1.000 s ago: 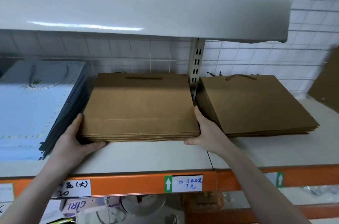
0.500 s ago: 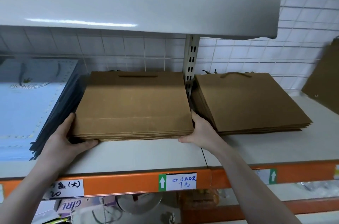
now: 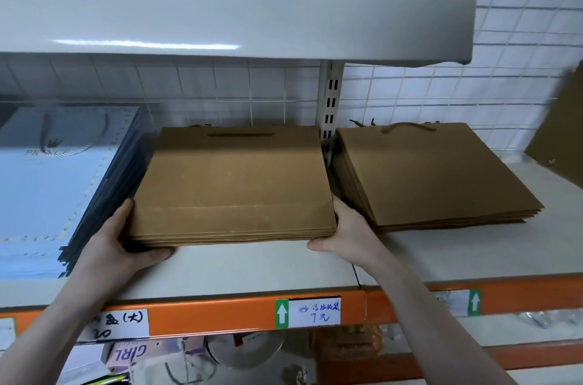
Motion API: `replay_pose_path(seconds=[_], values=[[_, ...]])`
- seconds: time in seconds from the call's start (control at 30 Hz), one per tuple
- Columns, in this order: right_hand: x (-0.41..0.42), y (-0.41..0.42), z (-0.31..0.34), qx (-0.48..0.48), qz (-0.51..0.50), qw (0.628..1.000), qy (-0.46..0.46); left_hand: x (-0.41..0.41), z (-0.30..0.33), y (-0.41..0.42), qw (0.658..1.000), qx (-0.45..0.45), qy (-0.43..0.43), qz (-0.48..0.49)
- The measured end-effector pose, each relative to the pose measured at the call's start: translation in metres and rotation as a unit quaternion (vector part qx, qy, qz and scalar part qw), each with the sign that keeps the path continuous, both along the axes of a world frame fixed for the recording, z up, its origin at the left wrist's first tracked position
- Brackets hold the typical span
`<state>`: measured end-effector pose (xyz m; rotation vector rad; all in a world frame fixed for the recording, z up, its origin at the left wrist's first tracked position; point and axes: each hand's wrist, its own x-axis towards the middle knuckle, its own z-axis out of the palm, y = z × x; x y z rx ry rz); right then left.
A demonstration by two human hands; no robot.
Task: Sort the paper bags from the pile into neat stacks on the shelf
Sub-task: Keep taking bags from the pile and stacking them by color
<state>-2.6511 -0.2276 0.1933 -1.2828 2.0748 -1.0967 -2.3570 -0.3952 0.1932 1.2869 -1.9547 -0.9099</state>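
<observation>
Shelf: brown bag stack, prob. flush.

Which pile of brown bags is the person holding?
The middle brown stack, gripped by the left hand and right hand; the right-hand stack lies untouched.

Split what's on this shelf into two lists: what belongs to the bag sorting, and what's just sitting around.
Job:
middle brown stack, held at its front corners by left hand and right hand
right brown stack
shelf

Lying about:
blue bags
price labels
leaning brown board
</observation>
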Motion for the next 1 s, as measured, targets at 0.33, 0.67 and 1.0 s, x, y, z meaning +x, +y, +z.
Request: replay_pose_path(seconds=[0.33,0.67,1.0], values=[[0.004,-0.003,-0.002,-0.022,0.002,0.994,-0.103,-0.004,0.001,0.006,1.0,-0.014,-0.002,-0.001],[-0.001,-0.005,-0.001,-0.03,0.022,0.993,-0.11,-0.006,0.002,0.006,1.0,-0.015,-0.023,0.011],[-0.007,-0.011,-0.002,-0.011,0.036,0.997,-0.063,-0.008,0.005,0.006,0.998,-0.019,-0.047,0.024]])
